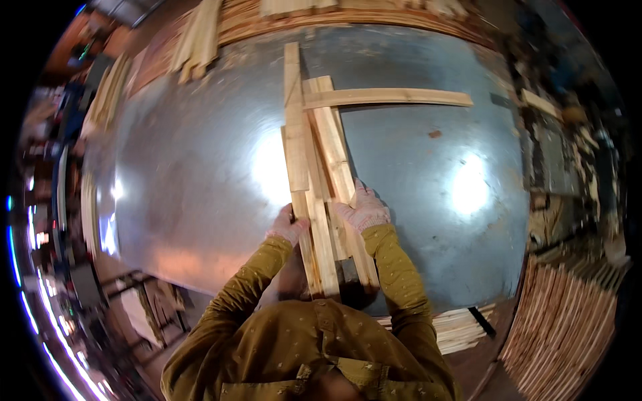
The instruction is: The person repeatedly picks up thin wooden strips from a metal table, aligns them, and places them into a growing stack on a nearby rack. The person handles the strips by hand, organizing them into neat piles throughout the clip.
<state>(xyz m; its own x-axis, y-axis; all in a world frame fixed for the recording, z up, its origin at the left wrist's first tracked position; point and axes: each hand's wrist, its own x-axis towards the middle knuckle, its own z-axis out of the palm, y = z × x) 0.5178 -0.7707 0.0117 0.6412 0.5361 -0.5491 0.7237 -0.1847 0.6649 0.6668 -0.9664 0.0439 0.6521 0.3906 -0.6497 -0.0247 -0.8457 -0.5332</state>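
The left arm and right arm reach out past the chest. The left hand grips, ahead of the chest on its left; the right hand grips on its right.

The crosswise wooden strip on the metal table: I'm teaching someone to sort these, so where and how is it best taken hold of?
The grip looks best near the right end of the crosswise strip, coming from the right and pinching its two long edges. It is narrow there and extends over the metal table, away from the lengthwise strips that its left end overlaps.
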